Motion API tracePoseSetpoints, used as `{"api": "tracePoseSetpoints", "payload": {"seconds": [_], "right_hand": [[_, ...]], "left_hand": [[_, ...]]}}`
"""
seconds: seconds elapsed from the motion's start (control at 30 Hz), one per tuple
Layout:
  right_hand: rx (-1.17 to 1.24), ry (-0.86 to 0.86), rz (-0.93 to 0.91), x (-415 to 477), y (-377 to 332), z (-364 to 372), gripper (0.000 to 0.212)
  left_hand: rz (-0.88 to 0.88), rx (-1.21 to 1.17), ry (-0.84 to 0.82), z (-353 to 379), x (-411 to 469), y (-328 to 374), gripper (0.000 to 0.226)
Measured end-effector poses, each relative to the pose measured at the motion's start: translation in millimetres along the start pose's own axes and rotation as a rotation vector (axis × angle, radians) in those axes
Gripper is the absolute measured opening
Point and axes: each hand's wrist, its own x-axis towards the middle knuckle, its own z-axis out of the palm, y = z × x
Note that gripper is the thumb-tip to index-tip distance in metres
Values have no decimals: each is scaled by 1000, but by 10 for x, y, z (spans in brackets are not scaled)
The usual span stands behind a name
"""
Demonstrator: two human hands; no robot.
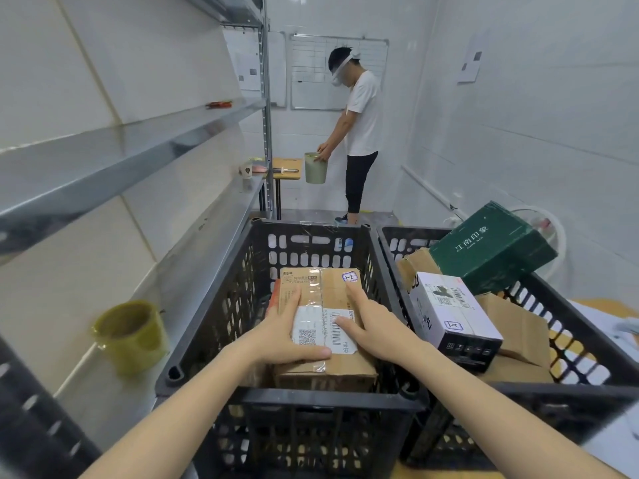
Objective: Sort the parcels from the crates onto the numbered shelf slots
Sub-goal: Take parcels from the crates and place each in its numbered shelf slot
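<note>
A brown cardboard parcel [325, 288] with a white shipping label and a small sticker reading 1-2 lies in the left black crate [214, 326]. My left hand [287, 337] grips its left near corner, thumb across the label and fingers down the left side. My right hand [373, 326] lies flat on the parcel's right side with straight fingers. The right black crate [587, 385] holds a white and black box [449, 316], a dark green box [491, 247] and brown cartons.
Metal shelves [114, 157] run along the left wall, with a yellow-green bucket [133, 335] on the lower shelf. Another person [359, 133] stands at the far end holding a green bin by a small wooden table.
</note>
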Motion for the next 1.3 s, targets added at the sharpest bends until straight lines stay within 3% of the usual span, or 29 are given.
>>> {"api": "tracePoseSetpoints", "payload": {"seconds": [0.4,1.0,1.3], "right_hand": [[-4,28,-53,19,-128,-200,72],[-54,76,-37,-61,-162,-320,80],[-189,165,-165,-32,-388,-494,72]], "left_hand": [[61,-79,255,-112,-39,-66,142],[75,-99,437,-262,-158,-100,150],[130,-108,608,-469,-262,-9,145]]}}
